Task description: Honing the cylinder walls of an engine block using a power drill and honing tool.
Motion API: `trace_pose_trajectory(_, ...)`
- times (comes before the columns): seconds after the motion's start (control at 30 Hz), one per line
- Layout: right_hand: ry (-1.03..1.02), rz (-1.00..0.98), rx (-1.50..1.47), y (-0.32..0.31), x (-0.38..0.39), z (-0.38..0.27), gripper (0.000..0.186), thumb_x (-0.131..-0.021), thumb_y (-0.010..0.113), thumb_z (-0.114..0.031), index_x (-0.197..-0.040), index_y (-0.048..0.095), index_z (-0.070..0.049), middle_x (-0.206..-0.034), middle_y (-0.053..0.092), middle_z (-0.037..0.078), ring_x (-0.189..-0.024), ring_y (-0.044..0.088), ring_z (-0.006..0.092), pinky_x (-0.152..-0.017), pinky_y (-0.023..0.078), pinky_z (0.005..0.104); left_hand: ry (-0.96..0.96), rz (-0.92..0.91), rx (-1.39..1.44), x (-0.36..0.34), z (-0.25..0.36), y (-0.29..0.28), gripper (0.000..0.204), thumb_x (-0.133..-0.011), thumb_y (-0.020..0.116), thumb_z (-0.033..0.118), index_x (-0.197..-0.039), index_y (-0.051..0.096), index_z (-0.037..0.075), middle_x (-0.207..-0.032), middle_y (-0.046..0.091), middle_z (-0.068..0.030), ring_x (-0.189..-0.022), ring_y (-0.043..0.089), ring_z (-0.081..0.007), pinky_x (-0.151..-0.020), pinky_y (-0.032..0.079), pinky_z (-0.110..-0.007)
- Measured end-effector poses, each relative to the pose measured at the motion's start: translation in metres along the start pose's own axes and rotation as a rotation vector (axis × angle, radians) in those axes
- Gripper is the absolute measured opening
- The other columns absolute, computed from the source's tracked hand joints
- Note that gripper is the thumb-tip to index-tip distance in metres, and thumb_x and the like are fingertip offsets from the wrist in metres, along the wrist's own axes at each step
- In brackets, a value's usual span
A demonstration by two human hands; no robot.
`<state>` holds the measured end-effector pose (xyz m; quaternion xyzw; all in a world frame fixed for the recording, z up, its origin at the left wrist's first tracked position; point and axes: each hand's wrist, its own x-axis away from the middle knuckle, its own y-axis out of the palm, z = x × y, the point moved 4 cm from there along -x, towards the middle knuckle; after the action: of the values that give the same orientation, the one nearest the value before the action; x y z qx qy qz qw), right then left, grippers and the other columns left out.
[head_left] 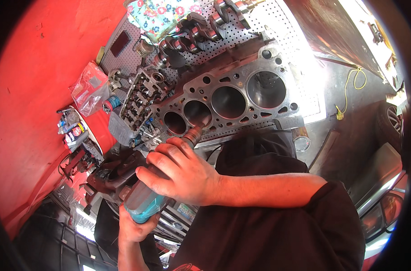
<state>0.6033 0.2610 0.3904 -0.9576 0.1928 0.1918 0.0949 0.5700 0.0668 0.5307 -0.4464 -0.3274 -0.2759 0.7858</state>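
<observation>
My right hand (187,174) reaches in from the right and wraps over the body of a teal and black power drill (144,203). At the drill's rear, lower left, my left hand (135,228) is closed around it; some of its fingers are hidden. The drill slants up and right, its front end at the near rim of the second bore from the left (197,112) in a grey engine block (241,71). A bit of the fitted tool shows inside that bore; its full shape is hidden. Several round bores line the block's flat face.
The block sits on a perforated metal tabletop (277,25). Behind it lies a crankshaft (201,34) near a floral cloth (162,16). A cylinder head with valve springs (142,97) stands to the left. A yellow cord (347,90) lies on the floor at right.
</observation>
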Motion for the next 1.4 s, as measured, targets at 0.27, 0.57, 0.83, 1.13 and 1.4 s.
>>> trace_pose_trajectory(0.27, -0.011, -0.009, -0.034, 0.016, -0.003, 0.003, 0.047, -0.085, 0.070, -0.022, -0.132, 0.072, -0.015, -0.124, 0.066, 0.013, -0.113, 0.067, 0.0335, -0.106, 0.053, 0.0549, -0.028, 0.081, 0.008, 0.000, -0.008, -0.008, 0.053, -0.075, 0.072, -0.012, -0.127, 0.062, -0.005, -0.095, 0.071, -0.0100, -0.078, 0.069, -0.0175, -0.068, 0.057, -0.032)
trace_pose_trajectory(0.57, -0.034, 0.014, -0.060, 0.023, -0.017, 0.009, 0.049, -0.085, 0.069, -0.021, -0.134, 0.071, -0.013, -0.124, 0.066, 0.015, -0.113, 0.067, 0.0345, -0.106, 0.054, 0.0548, -0.101, 0.130, 0.029, -0.009, 0.011, -0.015, 0.048, -0.076, 0.080, -0.001, -0.123, 0.072, -0.002, -0.105, 0.078, -0.0057, -0.093, 0.072, -0.0148, -0.087, 0.059, -0.033)
trace_pose_trajectory(0.83, -0.094, 0.059, -0.030, 0.016, -0.031, 0.010, 0.048, -0.092, 0.067, -0.028, -0.137, 0.063, -0.011, -0.128, 0.063, 0.017, -0.119, 0.064, 0.0380, -0.109, 0.050, 0.0611, -0.046, 0.155, -0.036, -0.013, 0.017, -0.030, 0.057, -0.073, 0.081, -0.002, -0.129, 0.070, -0.002, -0.110, 0.077, -0.0064, -0.096, 0.072, -0.0157, -0.089, 0.058, -0.034)
trace_pose_trajectory(1.13, -0.042, 0.099, 0.009, -0.004, -0.023, 0.004, 0.051, -0.085, 0.073, -0.022, -0.136, 0.069, -0.017, -0.122, 0.065, 0.013, -0.109, 0.068, 0.0330, -0.102, 0.055, 0.0561, 0.086, 0.066, -0.112, -0.014, 0.029, -0.016, 0.050, -0.072, 0.071, -0.008, -0.122, 0.066, -0.006, -0.095, 0.074, -0.0095, -0.079, 0.070, -0.0186, -0.070, 0.058, -0.033)
trace_pose_trajectory(1.4, 0.014, 0.021, 0.019, 0.006, 0.001, 0.007, 0.048, -0.082, 0.073, -0.020, -0.131, 0.072, -0.017, -0.123, 0.064, 0.012, -0.112, 0.068, 0.0313, -0.105, 0.054, 0.0545, -0.114, 0.033, -0.029, -0.010, 0.010, -0.003, 0.045, -0.073, 0.080, 0.000, -0.118, 0.073, 0.000, -0.102, 0.077, -0.0058, -0.091, 0.072, -0.0158, -0.086, 0.058, -0.033)
